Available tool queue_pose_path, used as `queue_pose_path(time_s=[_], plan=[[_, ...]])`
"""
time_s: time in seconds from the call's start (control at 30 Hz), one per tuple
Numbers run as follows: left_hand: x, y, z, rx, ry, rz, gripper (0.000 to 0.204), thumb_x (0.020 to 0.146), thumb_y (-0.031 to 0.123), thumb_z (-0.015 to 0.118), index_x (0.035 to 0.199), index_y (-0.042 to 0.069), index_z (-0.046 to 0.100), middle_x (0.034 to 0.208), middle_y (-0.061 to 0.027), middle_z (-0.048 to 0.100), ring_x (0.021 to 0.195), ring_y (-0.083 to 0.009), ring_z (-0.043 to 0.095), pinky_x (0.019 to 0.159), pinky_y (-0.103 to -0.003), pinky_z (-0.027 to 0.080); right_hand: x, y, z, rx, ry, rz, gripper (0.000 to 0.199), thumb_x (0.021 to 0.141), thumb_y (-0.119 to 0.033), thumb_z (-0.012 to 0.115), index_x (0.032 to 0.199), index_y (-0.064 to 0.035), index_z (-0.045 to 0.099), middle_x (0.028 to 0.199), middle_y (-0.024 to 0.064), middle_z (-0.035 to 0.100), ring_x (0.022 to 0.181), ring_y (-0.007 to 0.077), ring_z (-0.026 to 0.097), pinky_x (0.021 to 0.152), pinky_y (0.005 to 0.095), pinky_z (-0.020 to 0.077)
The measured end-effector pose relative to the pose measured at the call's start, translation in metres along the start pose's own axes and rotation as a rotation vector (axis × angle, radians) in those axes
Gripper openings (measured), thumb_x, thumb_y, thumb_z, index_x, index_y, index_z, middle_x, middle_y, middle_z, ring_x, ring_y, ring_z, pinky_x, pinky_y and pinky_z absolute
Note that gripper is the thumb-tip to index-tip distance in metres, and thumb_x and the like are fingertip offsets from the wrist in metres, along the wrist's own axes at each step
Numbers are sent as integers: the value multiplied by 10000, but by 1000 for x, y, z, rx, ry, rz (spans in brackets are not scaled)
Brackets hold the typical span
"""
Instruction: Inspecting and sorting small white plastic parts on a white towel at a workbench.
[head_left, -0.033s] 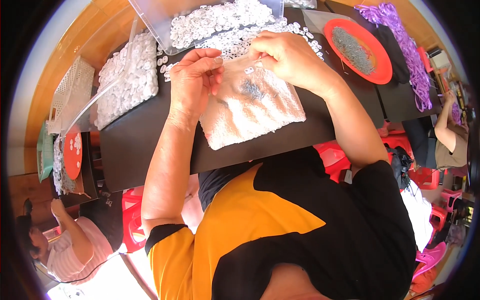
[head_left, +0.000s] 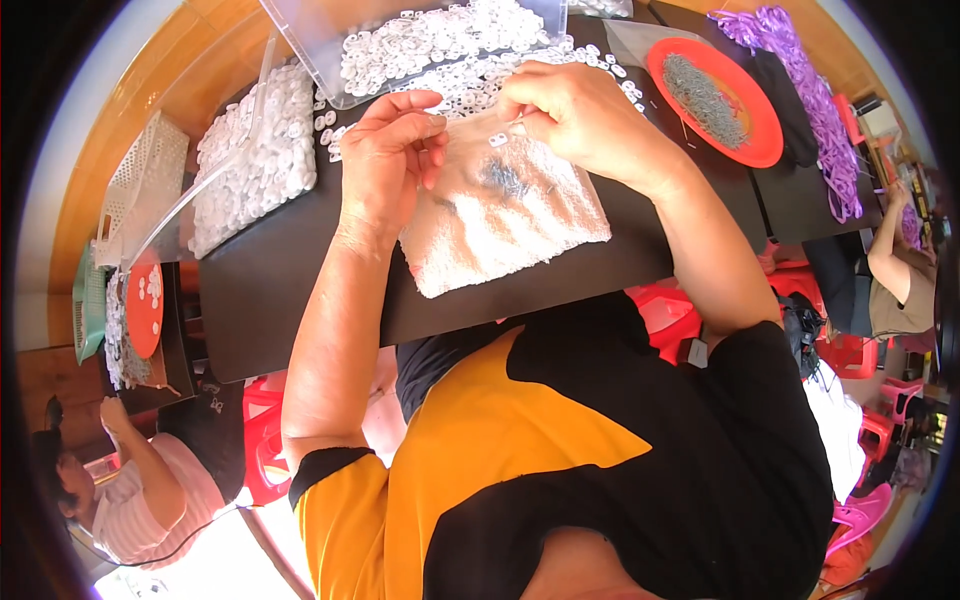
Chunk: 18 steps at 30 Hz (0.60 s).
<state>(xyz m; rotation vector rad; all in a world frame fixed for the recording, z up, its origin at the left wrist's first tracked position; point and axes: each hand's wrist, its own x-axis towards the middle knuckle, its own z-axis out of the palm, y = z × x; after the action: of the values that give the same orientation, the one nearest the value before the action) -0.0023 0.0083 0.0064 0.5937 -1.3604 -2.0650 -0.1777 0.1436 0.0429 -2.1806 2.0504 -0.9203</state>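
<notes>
My left hand (head_left: 385,160) is raised over the left edge of a pale towel (head_left: 500,255), its thumb and index finger pinched together. My right hand (head_left: 585,115) is closed in a pinch above the towel's far right part. Whatever either pinch holds is too small to make out. Between the hands, a small white plastic piece with dark openings (head_left: 498,140) shows near the right fingertips. A small heap of thin grey metal pins (head_left: 503,180) lies on the towel. Loose white plastic pieces (head_left: 465,98) are spread just beyond my fingers.
Behind stands a clear plastic box (head_left: 350,97) of white pieces; another heap of white pieces (head_left: 255,160) lies left. A red plate (head_left: 765,130) of grey pins and purple ribbons (head_left: 815,100) are right. Other people (head_left: 165,490) sit on both sides.
</notes>
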Motion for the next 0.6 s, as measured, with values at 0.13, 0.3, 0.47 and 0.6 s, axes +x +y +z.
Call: queue_pose_path(time_s=[0.13, 0.3, 0.47, 0.6], plan=[[-2, 0, 0, 24, -9, -12, 126, 838, 0, 614, 951, -48, 643, 738, -94, 629, 564, -135, 573, 441, -246, 422, -7, -18, -13, -66, -115, 1, 56, 780, -47, 593, 810, -63, 637, 823, 86, 645, 786, 310, 632, 686, 420, 483], [-6, 1, 7, 6, -37, -23, 160, 825, -18, 628, 976, -70, 645, 748, -89, 631, 574, -135, 580, 456, -248, 441, -41, -7, -5, -80, -204, -21, 73, 769, -50, 604, 814, -86, 649, 860, 69, 636, 819, 294, 632, 706, 413, 500], [-7, -4, 9, 55, -63, -5, 146, 848, 8, 652, 971, -69, 643, 748, -82, 631, 579, -135, 582, 456, -251, 441, -55, -3, 8, -79, -138, -88, 83, 770, -35, 657, 829, -67, 609, 845, 47, 599, 833, 270, 613, 689, 380, 489], [-7, -6, 7, 23, -62, -78, 137, 879, 69, 672, 952, -44, 646, 735, -71, 625, 562, -130, 560, 443, -253, 425, -50, -1, 13, -33, -21, -103, 84, 784, -15, 640, 841, -48, 589, 850, 58, 599, 810, 258, 616, 679, 357, 486]])
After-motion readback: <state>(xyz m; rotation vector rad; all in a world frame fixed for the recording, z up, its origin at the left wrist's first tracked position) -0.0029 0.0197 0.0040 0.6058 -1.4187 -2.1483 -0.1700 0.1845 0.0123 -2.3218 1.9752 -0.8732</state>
